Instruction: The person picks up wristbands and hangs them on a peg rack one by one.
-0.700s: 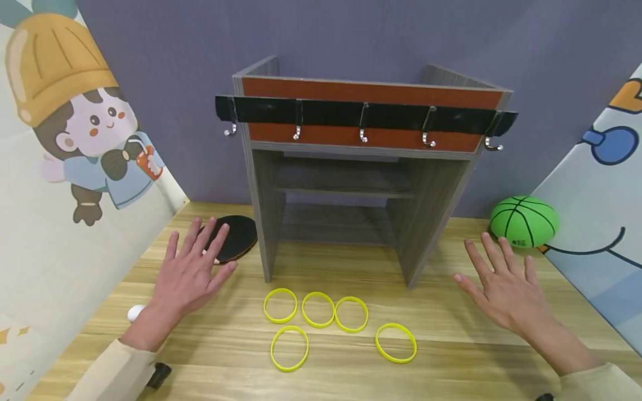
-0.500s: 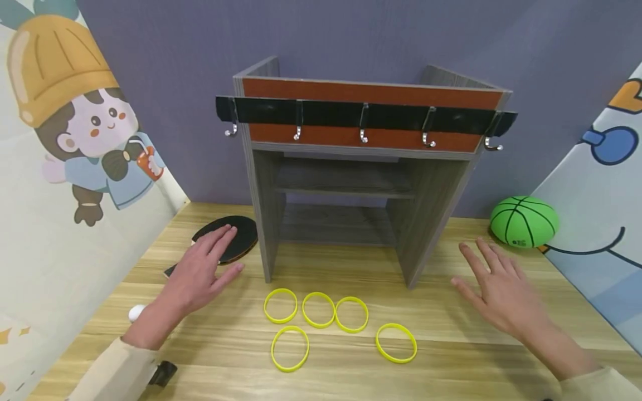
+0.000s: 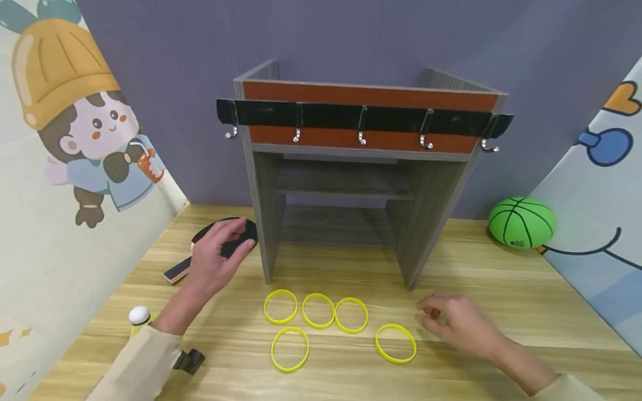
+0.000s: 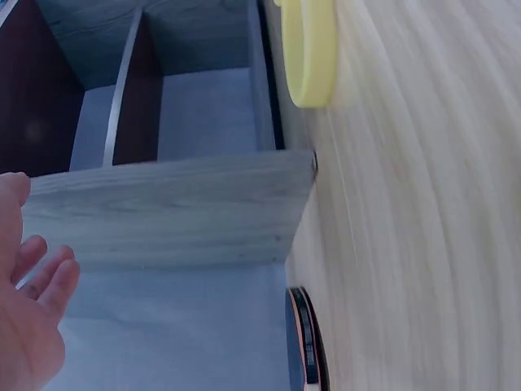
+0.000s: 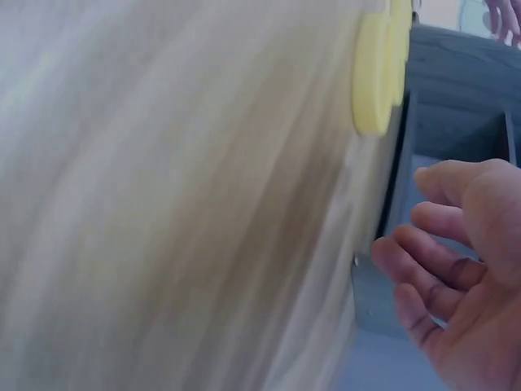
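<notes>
Head view: left hand (image 3: pixel 213 262) hides part of a black paddle (image 3: pixel 249 233); fingers bent, thumb apart, nothing gripped. Right hand (image 3: pixel 461 324) just beside the rightmost of five yellow rings (image 3: pixel 335 314), fingers loosely curled, holding nothing. Rings lie on the wooden table (image 3: pixel 351 376), before a grey stand (image 3: pixel 346 179) with hooks.

Left wrist: I see a gap between thumb and fingers; side panel (image 4: pixel 171 212) beyond.

Right wrist: fingers bent, yellow rings beyond.
</notes>
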`<state>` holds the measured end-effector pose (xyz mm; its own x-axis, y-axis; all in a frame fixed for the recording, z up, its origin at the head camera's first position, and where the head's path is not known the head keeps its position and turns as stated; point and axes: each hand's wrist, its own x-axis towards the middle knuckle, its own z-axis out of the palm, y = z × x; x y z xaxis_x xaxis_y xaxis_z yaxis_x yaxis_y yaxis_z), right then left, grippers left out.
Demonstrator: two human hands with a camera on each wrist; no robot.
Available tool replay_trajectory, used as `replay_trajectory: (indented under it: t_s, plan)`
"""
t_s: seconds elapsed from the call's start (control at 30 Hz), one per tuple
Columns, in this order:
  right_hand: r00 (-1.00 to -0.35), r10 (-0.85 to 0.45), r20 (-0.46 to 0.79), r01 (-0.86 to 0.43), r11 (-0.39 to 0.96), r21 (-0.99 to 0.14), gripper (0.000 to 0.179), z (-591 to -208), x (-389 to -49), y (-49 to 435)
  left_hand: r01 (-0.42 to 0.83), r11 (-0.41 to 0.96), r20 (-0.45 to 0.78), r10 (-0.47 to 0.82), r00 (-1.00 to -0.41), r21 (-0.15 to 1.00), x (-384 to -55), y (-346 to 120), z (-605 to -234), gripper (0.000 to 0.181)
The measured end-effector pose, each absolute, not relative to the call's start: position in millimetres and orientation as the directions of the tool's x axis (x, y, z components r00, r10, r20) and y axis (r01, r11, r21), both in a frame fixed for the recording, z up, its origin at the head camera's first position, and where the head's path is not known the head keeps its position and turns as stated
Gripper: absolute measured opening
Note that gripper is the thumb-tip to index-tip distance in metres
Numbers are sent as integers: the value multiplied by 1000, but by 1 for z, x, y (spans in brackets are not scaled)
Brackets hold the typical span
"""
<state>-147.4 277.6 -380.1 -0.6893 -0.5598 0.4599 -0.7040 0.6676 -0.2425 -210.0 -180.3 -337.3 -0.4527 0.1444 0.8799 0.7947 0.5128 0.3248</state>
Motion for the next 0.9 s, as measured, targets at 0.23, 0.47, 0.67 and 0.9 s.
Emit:
replay_trajectory:
  t_s: [0.23, 0.47, 0.67, 0.9]
  plan:
    - [-759, -563, 327, -648, 608, -458, 11, -388, -144, 265, 845, 311, 883, 39, -468, 435, -195, -154, -316, 31]
    - [-781, -564, 267, -611, 604, -512, 10, -391, -144, 256, 786, 258, 820, -50, -570, 562, -195, -145, -316, 20]
    - [-794, -552, 255, -595, 621, -510, 8, -393, -145, 253, 747, 246, 784, -109, -611, 617, -199, -143, -318, 15]
    - [-784, -554, 280, -601, 561, -569, 8, -395, -146, 254, 750, 163, 767, -155, -623, 642, -204, -144, -322, 12]
